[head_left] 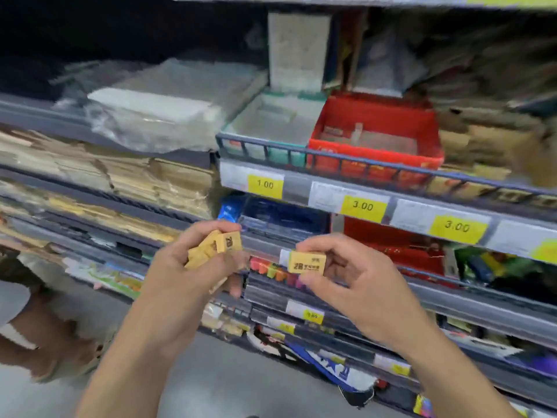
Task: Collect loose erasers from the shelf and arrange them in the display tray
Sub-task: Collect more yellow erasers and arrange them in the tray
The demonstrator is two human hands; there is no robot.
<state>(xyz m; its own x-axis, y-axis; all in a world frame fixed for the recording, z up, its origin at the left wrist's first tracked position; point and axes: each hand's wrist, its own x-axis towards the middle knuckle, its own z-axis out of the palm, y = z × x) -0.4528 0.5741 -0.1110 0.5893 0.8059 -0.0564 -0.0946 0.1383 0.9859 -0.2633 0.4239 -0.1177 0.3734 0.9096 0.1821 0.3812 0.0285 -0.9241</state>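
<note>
Your left hand [200, 267] clutches a bunch of yellow erasers [215, 247] | your right hand [340, 276] pinches one eraser [306, 261] by its short ends, both below the red tray [376, 152] | small, light, stiff rubbery blocks with smooth printed sleeves, probably easy to drop | hold flat faces.
</note>
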